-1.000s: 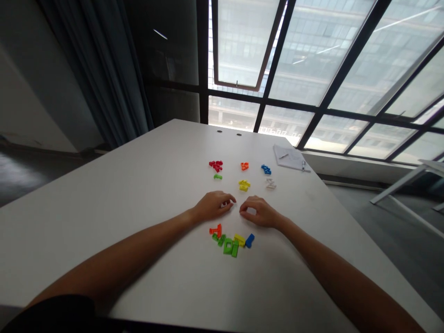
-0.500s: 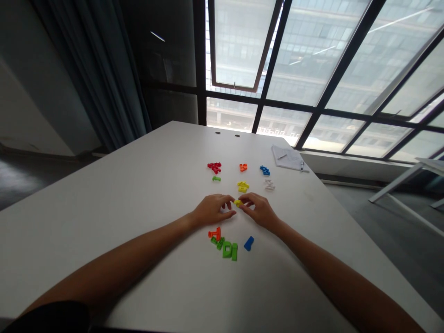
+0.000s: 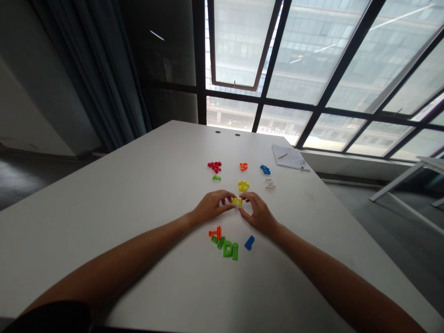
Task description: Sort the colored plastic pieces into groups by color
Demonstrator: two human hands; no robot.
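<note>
Between my two hands is a small yellow plastic block point(image 3: 237, 202) with a pale opening in its middle. My left hand point(image 3: 212, 206) pinches its left side between thumb and fingers. Just to the right, my right hand point(image 3: 259, 214) has its thumb and fingers spread around the other side, seemingly without gripping. Beyond the hands lies a small pile of yellow blocks point(image 3: 243, 186). Closer to me are an orange piece point(image 3: 215, 233), a dark green piece point(image 3: 218, 241), a green block with a square hole point(image 3: 227, 249), a long green block point(image 3: 235, 251) and a blue block point(image 3: 249, 243).
Farther out on the white table point(image 3: 156, 171) lie red pieces point(image 3: 215, 167), a light green piece point(image 3: 217, 178), orange pieces point(image 3: 243, 166), blue pieces point(image 3: 265, 169) and white pieces point(image 3: 269, 183). Paper point(image 3: 289, 157) with pens rests near the right edge. Windows stand behind.
The yellow block has passed from my right hand's fingers to my left hand's and turned so its opening shows. My right fingers have spread apart; my left have closed.
</note>
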